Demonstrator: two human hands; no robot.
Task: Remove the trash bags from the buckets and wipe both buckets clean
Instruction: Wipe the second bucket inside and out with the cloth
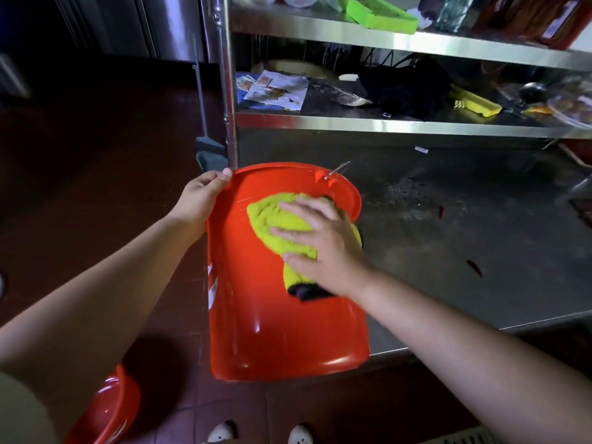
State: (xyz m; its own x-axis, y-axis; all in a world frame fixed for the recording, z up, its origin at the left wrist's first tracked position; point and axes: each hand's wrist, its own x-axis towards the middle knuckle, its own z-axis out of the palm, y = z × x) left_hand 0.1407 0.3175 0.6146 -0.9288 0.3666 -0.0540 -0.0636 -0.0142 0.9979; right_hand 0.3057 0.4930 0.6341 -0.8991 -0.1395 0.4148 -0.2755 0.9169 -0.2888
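Pressing yellow cloth on red bucket, right hand.

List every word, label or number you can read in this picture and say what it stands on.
None reads clearly.
White print on the side of the orange bucket: cut off at the edge, unreadable.
Printed paper sheets on the middle shelf: pictures and text too small and blurred.
Red packaging on the top shelf: blurred, no letters legible.
Yellow cloth under the right hand: no text.
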